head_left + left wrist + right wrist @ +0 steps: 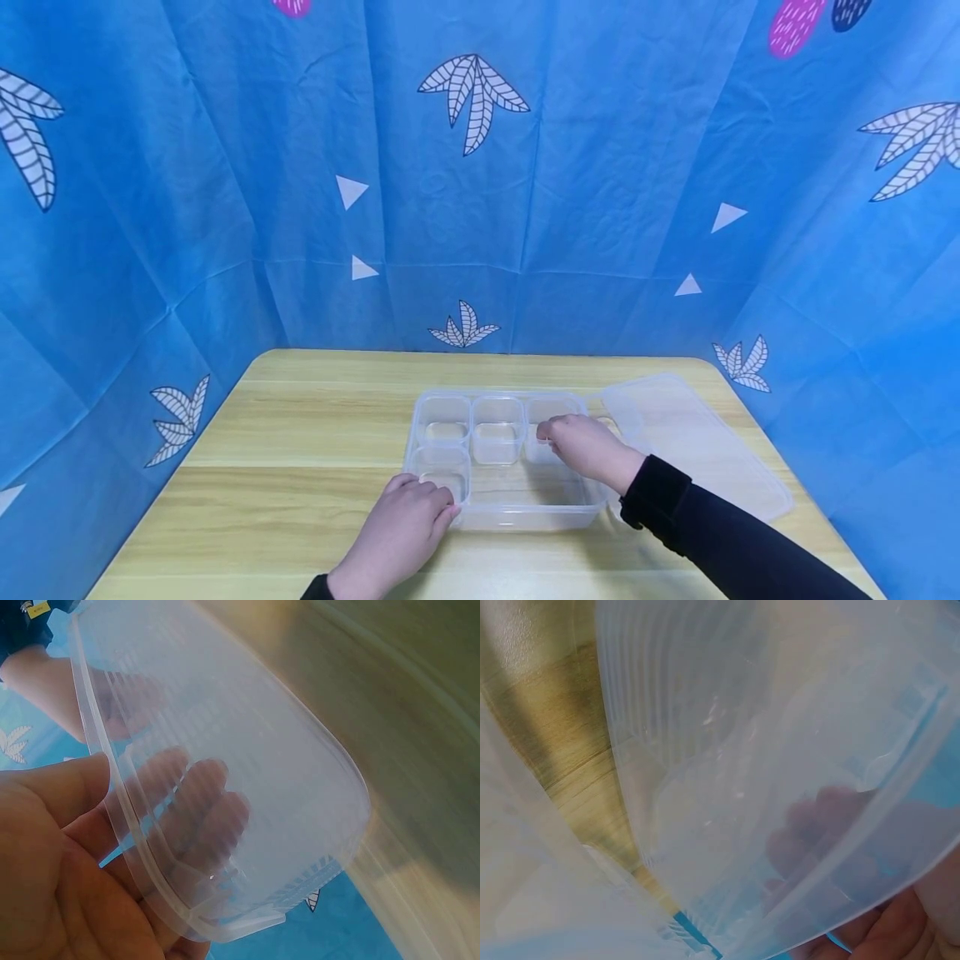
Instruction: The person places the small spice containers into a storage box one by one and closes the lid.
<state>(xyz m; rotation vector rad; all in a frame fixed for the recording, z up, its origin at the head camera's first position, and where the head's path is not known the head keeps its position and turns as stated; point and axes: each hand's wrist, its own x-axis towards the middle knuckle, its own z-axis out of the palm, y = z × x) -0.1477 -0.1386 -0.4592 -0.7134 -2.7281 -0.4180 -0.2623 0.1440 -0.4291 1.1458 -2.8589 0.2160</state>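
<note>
Head view shows a small clear plastic cup with rounded corners (552, 407) in the far right corner of a large clear rectangular plastic box (517, 520), its opening facing up. The right hand (588, 446) reaches over the box from the right and pinches at this cup, its fingers curled and partly seen through cloudy plastic in the right wrist view; exactly where the fingertips press cannot be told.

The box stands upright on the table, its long axis running left to right and its open top facing the ceiling. Two similar cups, the far left cup (442, 408) and the far middle cup (498, 410), complete the far row; the near left cup (441, 458) sits in front of the first, all opening upward.

The left hand (405, 525) grips the box's near left corner, the thumb on the outside and the fingers showing through the wall; whether they also touch the cup there cannot be told. Right of the box, a flat translucent rectangular plastic sheet (701, 442) lies slanted on the pale wood-grain table (300, 467). Behind hangs a blue curtain with white leaves and triangles (615, 167).
</note>
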